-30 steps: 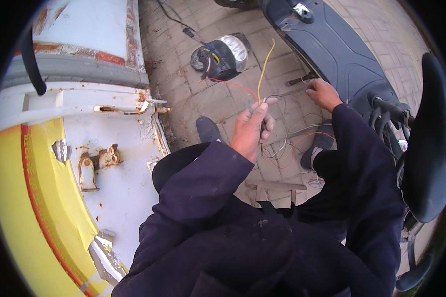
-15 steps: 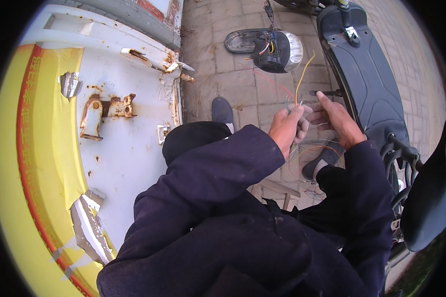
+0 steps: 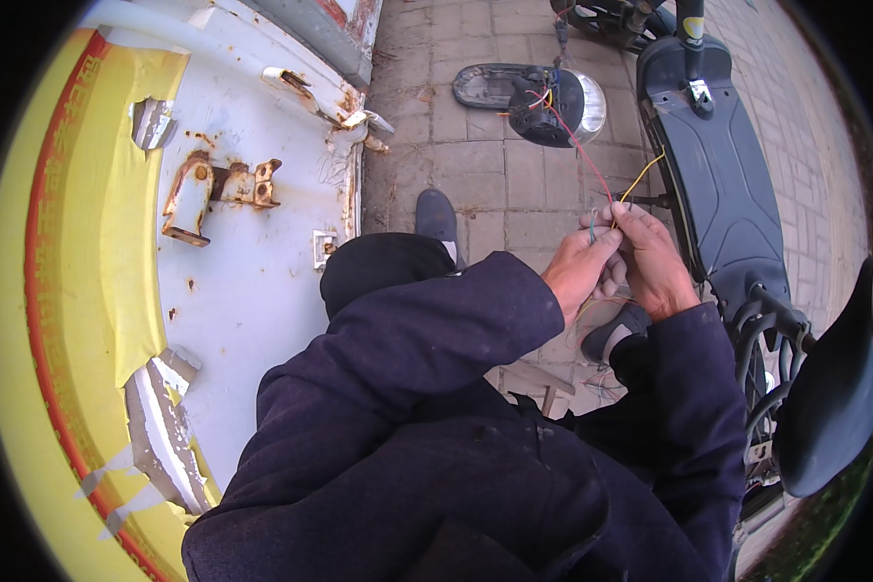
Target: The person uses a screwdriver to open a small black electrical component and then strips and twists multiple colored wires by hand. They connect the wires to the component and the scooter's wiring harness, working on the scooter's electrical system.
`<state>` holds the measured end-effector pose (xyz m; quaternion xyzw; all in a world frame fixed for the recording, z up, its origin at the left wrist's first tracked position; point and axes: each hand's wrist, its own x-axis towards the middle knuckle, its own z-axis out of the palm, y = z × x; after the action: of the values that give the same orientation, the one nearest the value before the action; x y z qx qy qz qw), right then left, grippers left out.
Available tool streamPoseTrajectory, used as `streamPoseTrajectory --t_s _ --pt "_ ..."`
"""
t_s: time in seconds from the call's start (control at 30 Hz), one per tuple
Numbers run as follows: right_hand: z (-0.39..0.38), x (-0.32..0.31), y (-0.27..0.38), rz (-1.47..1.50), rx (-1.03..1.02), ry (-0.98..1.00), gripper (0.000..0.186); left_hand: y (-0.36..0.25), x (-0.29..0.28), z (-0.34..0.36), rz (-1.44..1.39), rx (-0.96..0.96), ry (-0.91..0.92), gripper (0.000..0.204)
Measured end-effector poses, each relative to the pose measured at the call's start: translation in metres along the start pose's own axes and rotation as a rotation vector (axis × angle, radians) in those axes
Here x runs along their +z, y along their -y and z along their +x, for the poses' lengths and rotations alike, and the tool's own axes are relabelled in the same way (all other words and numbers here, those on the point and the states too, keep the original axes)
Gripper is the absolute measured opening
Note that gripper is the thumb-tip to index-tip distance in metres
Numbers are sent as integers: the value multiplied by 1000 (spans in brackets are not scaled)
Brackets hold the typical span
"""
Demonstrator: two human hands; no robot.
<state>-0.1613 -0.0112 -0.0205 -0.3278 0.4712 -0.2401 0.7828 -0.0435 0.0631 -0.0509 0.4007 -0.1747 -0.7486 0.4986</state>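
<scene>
My left hand point(image 3: 584, 264) is closed on a small bunch of thin wires, its thumb and fingers pinched together. Against it, my right hand point(image 3: 648, 254) pinches the wires too, with thumb and forefinger meeting near the left fingertips. A yellow wire point(image 3: 642, 177) sticks up from the pinch and leans to the right. A red wire point(image 3: 584, 155) runs from the fingers up toward the headlight unit point(image 3: 553, 109) on the paving. Beside the left fingertips a short green wire point(image 3: 593, 229) shows. Fingers hide where the wires meet.
To the right stands a scooter with a dark footboard point(image 3: 713, 165) and a black seat point(image 3: 829, 407). On the left is a rusty white metal panel point(image 3: 242, 291) with a yellow banner point(image 3: 82, 242). Loose wires point(image 3: 601, 378) lie near my right shoe point(image 3: 616, 330).
My right hand, spread apart before, has closed in beside the left and now pinches the wires. The yellow wire has tipped rightward. The view has shifted slightly.
</scene>
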Motion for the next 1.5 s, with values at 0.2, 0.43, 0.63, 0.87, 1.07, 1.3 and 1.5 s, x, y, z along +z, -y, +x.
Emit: streamPoseTrajectory --t_s 0.2,0.43,0.63,0.87,1.07,1.3,1.5 --pt "-6 1 1 -23 -130 -68 22 2 0 2 0 23 -118 36" --pt "-6 8 -10 26 -272 -225 19 -8 -7 8 43 49 -277 50" --pt "-5 2 -10 88 -228 -254 19 -21 -6 6 344 206 -343 60" --pt "-13 14 -14 107 -210 -94 15 -28 6 14 131 145 -183 68" --pt "-25 20 -16 -107 -203 -91 25 -29 13 17 -43 100 -60 63" --pt "-20 14 -13 4 -155 -224 21 -12 -20 23 142 69 -161 65" --pt "-14 -4 -7 75 -135 -252 22 24 -101 48 183 -161 -418 51"
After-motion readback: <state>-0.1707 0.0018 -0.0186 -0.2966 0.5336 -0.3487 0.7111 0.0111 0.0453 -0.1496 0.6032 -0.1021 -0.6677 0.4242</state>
